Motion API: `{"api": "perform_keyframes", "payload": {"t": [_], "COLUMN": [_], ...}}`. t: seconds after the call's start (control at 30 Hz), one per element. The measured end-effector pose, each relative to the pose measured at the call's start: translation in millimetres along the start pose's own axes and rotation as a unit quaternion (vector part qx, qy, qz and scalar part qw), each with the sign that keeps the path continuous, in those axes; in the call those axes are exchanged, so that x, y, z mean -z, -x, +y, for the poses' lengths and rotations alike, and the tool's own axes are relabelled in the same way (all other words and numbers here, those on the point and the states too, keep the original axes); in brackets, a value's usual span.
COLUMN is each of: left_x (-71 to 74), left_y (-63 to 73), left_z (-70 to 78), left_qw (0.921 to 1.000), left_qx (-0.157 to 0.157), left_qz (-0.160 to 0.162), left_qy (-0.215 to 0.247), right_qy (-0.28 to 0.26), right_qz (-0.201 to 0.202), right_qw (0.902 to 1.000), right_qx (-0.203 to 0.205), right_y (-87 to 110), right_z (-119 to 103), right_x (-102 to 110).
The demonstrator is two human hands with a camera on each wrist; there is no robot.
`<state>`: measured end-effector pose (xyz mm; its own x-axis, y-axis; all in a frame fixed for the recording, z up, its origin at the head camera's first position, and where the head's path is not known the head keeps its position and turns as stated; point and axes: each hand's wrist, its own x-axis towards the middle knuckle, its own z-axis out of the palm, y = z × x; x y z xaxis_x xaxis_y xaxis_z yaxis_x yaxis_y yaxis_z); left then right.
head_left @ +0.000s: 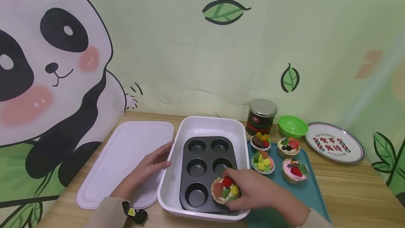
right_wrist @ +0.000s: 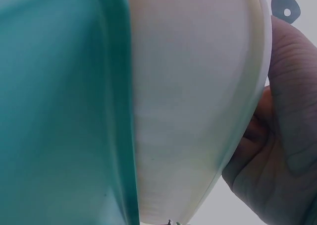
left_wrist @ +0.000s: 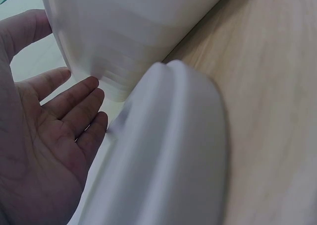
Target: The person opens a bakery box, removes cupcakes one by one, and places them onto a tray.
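Observation:
My right hand (head_left: 254,189) holds a fruit tart (head_left: 225,190) by its edge, over the front right cup of a dark muffin tin (head_left: 201,176). The other cups that show hold nothing. The muffin tin lies inside a deep white rectangular pan (head_left: 169,175). At the pan's left side, my left hand (head_left: 148,168) touches the wall with its fingers extended; the left wrist view shows the palm and fingers (left_wrist: 81,103) against the pan. In the right wrist view, the pan's wall (right_wrist: 193,96) hides the tart, and the right hand (right_wrist: 277,145) reaches over the rim.
A white lid (head_left: 126,161) lies left of the pan. On the right, a teal tray (head_left: 303,194) carries several tarts, among them a pink one (head_left: 294,170). Behind stand an espresso tin (head_left: 261,117), a green bowl (head_left: 292,126) and a printed plate (head_left: 335,154).

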<state>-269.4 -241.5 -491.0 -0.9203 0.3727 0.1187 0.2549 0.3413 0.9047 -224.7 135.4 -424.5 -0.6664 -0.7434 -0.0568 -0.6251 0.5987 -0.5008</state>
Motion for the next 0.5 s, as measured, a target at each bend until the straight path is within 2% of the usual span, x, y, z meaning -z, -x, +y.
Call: {"api": "perform_keyframes", "payload": {"t": [0.33, 0.5], "left_x": [-0.2, -0.7], "left_y": [-1.5, -0.8], "left_z": [0.6, 0.5], "left_qw": [1.0, 1.0], "left_qx": [0.004, 0.004], "left_qz": [0.005, 0.006], "left_qy": [-0.001, 0.001], "right_qy": [-0.019, -0.053], "right_qz": [0.003, 0.015], "right_qw": [0.9998, 0.9984], "right_qx": [-0.005, 0.017], "right_y": [0.1, 2.4], "right_z": [2.8, 4.1], "right_x": [-0.5, 0.7]}}
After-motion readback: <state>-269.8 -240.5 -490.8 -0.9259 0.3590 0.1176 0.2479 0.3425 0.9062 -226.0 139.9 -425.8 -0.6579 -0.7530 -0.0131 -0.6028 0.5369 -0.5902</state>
